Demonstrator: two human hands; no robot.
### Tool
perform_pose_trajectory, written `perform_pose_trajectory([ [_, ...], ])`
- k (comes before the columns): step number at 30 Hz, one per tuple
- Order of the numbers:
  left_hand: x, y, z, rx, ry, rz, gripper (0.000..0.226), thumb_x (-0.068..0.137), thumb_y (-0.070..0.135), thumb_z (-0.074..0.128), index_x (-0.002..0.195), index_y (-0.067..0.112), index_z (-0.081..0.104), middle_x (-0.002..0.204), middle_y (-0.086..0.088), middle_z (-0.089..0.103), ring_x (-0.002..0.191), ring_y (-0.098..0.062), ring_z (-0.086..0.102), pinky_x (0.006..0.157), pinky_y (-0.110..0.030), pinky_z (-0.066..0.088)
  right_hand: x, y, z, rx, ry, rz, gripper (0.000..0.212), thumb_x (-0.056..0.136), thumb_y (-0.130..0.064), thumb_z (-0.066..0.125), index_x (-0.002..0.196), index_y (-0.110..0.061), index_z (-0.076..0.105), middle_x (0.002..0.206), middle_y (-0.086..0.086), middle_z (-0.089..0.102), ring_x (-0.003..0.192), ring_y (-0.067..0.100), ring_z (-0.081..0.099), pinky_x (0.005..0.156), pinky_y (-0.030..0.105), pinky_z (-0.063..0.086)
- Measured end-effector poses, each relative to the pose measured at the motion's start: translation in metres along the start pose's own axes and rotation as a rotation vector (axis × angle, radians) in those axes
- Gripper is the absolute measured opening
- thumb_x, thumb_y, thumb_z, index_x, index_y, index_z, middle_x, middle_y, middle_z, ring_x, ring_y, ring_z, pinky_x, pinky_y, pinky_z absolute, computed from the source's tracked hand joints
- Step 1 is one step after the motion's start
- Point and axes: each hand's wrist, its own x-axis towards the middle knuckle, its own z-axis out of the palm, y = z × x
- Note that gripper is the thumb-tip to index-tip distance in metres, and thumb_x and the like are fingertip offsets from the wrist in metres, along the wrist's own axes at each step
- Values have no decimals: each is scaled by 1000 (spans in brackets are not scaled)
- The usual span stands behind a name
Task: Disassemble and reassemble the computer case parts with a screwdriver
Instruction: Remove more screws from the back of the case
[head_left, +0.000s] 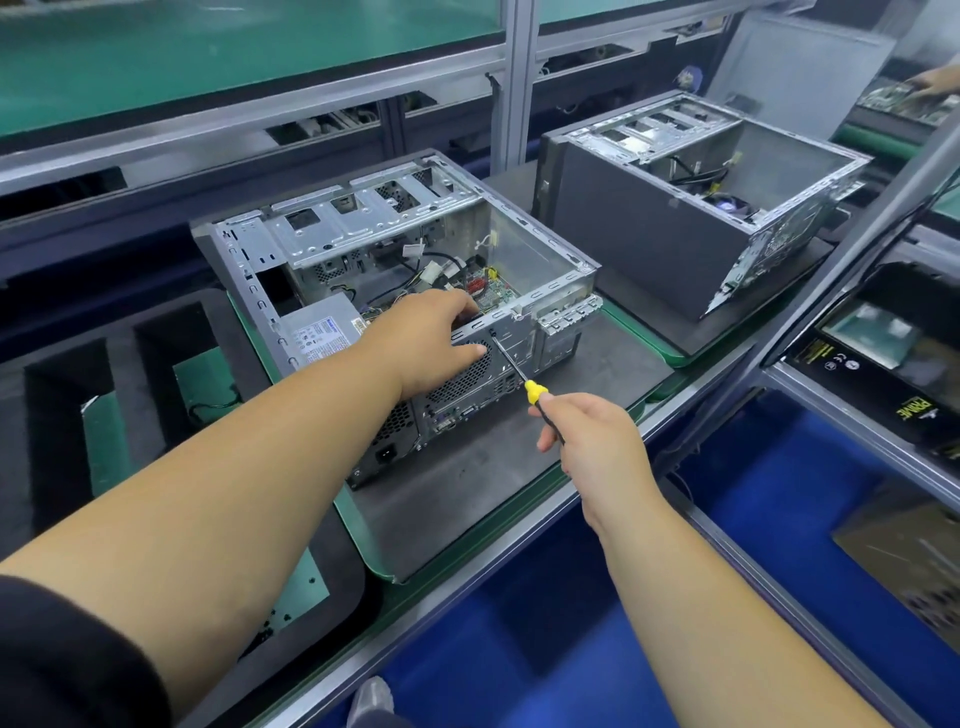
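Open computer case (395, 291) lies on the counter (519, 467), side panel off, power supply and board inside. Left hand (436, 338) grips its rear top edge; right hand (587, 436) grips the screwdriver (511, 364), tip at a rear-panel screw. Judged mid-task; whether removing or refitting is unclear.

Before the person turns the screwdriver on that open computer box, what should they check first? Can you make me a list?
1. Right hand grips the screwdriver: ok.
2. Tip on the rear panel screw: looks ok; seating cannot tell.
3. Left hand steadies the near computer case at its rear edge: ok.
4. Fingers clear of the shaft: ok, though the thumb is close.
5. Case flat on its dark mat: ok.
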Motion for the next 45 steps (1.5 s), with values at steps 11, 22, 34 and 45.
perform_pose_trajectory([
  [11,10,1,3,-85,-110,-31,35,93,39,60,127,30,52,129,1,58,114,-22,54,96,-36,45,3,-4,-4,2,6,0,33,84,-41,58,59,-23,68,84,14,70,54,15,40,63,37,36],
  [22,11,2,2,-123,-99,-42,31,91,36,63,119,26,57,119,1,59,107,-20,54,86,-29,40,9,-10,-12,-77,21,-17,25,85,-41,59,73,-24,73,58,-2,54,43,6,38,58,33,37],
  [34,11,4,1,-135,-99,-48,28,90,35,65,116,24,59,114,2,61,100,-18,55,86,-30,44,12,-13,-17,-137,32,-35,34,73,-49,56,75,-19,72,57,-4,55,63,15,50,59,33,37],
  [45,11,4,1,-145,-82,-42,31,89,34,66,117,22,60,114,2,61,100,-18,55,83,-27,41,18,-11,-10,-177,33,1,23,91,-35,62,75,-19,67,57,-6,55,63,19,51,61,35,39],
])
